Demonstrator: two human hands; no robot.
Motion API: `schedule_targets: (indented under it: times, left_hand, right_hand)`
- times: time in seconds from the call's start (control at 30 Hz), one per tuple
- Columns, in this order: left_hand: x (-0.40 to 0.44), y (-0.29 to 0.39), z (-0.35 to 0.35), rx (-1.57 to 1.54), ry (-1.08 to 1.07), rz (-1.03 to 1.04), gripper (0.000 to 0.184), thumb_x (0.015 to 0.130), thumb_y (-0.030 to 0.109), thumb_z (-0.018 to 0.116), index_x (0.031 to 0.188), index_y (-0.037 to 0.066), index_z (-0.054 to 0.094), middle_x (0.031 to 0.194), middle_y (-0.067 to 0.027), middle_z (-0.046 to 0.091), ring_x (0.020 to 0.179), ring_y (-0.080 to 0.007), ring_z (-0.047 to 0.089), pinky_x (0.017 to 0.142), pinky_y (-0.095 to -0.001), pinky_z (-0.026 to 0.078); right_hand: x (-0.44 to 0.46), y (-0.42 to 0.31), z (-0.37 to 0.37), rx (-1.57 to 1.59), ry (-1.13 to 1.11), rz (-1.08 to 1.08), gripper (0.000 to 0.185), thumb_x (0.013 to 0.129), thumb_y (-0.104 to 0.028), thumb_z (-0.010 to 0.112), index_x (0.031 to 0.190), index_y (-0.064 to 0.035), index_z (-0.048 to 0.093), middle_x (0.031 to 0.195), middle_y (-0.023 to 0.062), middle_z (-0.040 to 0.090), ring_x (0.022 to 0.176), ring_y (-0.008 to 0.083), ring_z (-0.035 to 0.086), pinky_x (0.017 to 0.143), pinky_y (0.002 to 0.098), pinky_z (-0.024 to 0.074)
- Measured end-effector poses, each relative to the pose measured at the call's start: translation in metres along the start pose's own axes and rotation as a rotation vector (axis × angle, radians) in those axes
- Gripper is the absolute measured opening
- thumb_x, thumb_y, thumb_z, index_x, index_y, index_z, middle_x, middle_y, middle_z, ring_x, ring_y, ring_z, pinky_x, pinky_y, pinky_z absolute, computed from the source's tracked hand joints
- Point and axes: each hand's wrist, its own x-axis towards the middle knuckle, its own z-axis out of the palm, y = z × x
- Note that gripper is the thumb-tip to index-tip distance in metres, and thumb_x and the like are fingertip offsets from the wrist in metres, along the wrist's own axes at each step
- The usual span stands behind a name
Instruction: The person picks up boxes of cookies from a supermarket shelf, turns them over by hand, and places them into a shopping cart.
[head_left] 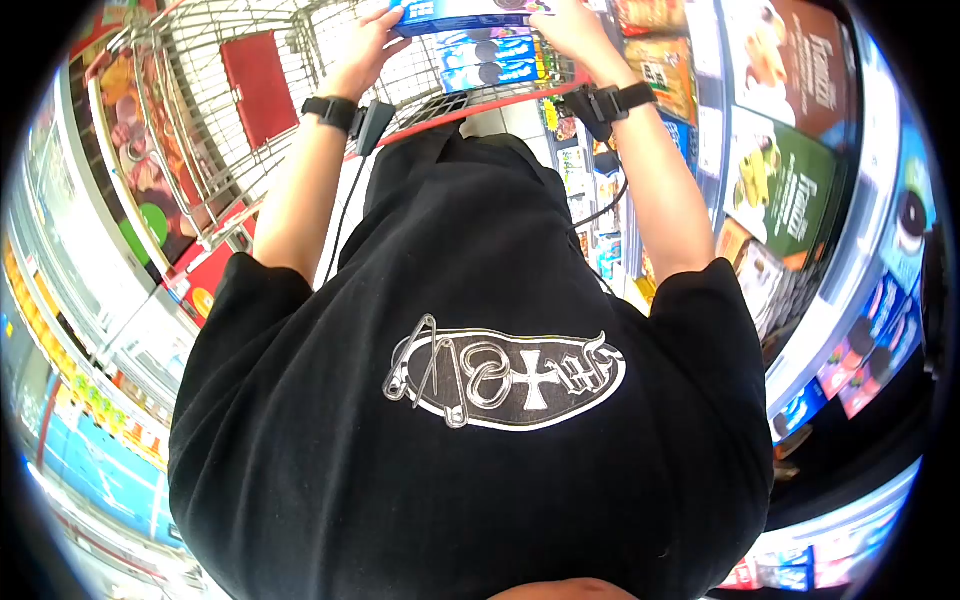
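A blue package [465, 14] spans the space between the left hand [372, 42] and the right hand [574, 34], its long axis running crosswise from one to the other; both hands grip it, one at each end. Left of them stands a wire cart [258, 90]; right are stocked shelves [710, 100]. Printed and glossy, the package resembles the blue packs [488, 62] showing just below it, between the hands.
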Motion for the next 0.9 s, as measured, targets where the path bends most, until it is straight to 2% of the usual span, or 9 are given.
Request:
schedule_targets:
  times: [0.1,0.17,0.23,0.4,0.43,0.47,0.63,0.73,0.9]
  left_hand:
    - [0.025,-0.018,-0.003,-0.015,0.179,-0.081,0.043,0.093,0.022,0.057,0.127,-0.002,0.047,0.111,-0.0097,0.056,0.103,-0.0183,0.055,0.096,-0.0363,0.046]
    - [0.043,-0.036,-0.017,0.205,0.124,-0.05,0.044,0.093,0.023,0.056,0.128,-0.001,0.046,0.11,-0.01,0.056,0.103,-0.018,0.055,0.094,-0.0352,0.047]
    - [0.069,-0.059,-0.02,0.245,0.294,-0.222,0.046,0.091,0.028,0.057,0.126,-0.001,0.048,0.112,-0.0091,0.057,0.099,-0.0162,0.055,0.091,-0.0319,0.048]
    - [0.116,-0.111,-0.034,0.446,0.277,-0.285,0.048,0.09,0.03,0.059,0.127,0.0,0.05,0.11,-0.0093,0.06,0.095,-0.016,0.057,0.083,-0.0302,0.049]
    - [0.125,-0.118,-0.034,0.479,0.32,-0.323,0.049,0.089,0.03,0.059,0.127,0.0,0.05,0.109,-0.0092,0.061,0.093,-0.0156,0.057,0.08,-0.0295,0.049]
    - [0.127,-0.115,-0.031,0.423,0.369,-0.262,0.047,0.084,0.028,0.061,0.118,-0.004,0.057,0.105,-0.0174,0.065,0.099,-0.0258,0.061,0.086,-0.0345,0.046]
    - [0.173,-0.136,-0.027,0.354,0.415,-0.251,0.044,0.084,0.026,0.061,0.117,-0.004,0.056,0.104,-0.0158,0.065,0.095,-0.0243,0.061,0.084,-0.0338,0.046]
    - [0.198,-0.162,-0.025,0.292,0.391,-0.056,0.048,0.087,0.025,0.059,0.125,-0.001,0.05,0.111,-0.0175,0.063,0.099,-0.0247,0.061,0.088,-0.0341,0.046]
    - [0.214,-0.196,-0.01,0.304,0.427,-0.131,0.073,0.086,0.027,0.059,0.141,-0.004,0.024,0.123,-0.0273,0.054,0.117,-0.0345,0.052,0.101,-0.0362,0.039]
  right_hand:
    - [0.031,-0.002,0.02,0.004,-0.198,0.182,0.071,0.075,-0.012,0.059,0.141,-0.004,0.032,0.116,0.0276,0.057,0.105,0.0366,0.058,0.086,0.0385,0.0477]
    - [0.047,0.023,0.048,0.48,-0.271,0.265,0.072,0.077,-0.016,0.063,0.141,-0.002,0.033,0.114,0.0201,0.06,0.104,0.0299,0.058,0.087,0.0353,0.0469]
    - [0.057,0.048,0.077,0.165,-0.199,0.333,0.076,0.078,-0.03,0.07,0.138,0.0013,0.036,0.107,0.0154,0.061,0.101,0.0251,0.057,0.088,0.0353,0.0449]
    - [0.077,0.106,0.129,-0.009,-0.217,0.413,0.066,0.081,-0.022,0.068,0.137,-0.0023,0.038,0.127,0.0194,0.053,0.112,0.0248,0.057,0.094,0.0317,0.0458]
    - [0.08,0.118,0.137,0.287,-0.263,0.515,0.079,0.079,-0.04,0.066,0.139,0.0003,0.034,0.131,0.0242,0.05,0.119,0.0317,0.053,0.099,0.0357,0.0418]
    - [0.086,0.133,0.147,0.132,-0.244,0.445,0.079,0.079,-0.041,0.066,0.139,0.0008,0.034,0.131,0.0253,0.05,0.12,0.0334,0.051,0.1,0.0377,0.0404]
    - [0.119,0.171,0.174,-0.115,-0.18,0.345,0.076,0.078,-0.038,0.067,0.137,-0.0004,0.038,0.124,0.0266,0.054,0.116,0.0369,0.052,0.098,0.0411,0.0411]
    - [0.13,0.165,0.175,-0.073,-0.02,0.255,0.063,0.081,-0.031,0.064,0.131,0.0001,0.043,0.112,0.0263,0.058,0.105,0.0418,0.054,0.09,0.0431,0.0437]
    - [0.117,0.221,0.204,-0.173,0.029,0.235,0.066,0.076,-0.036,0.067,0.132,-0.0059,0.046,0.115,0.0259,0.057,0.109,0.0402,0.054,0.095,0.0434,0.0422]
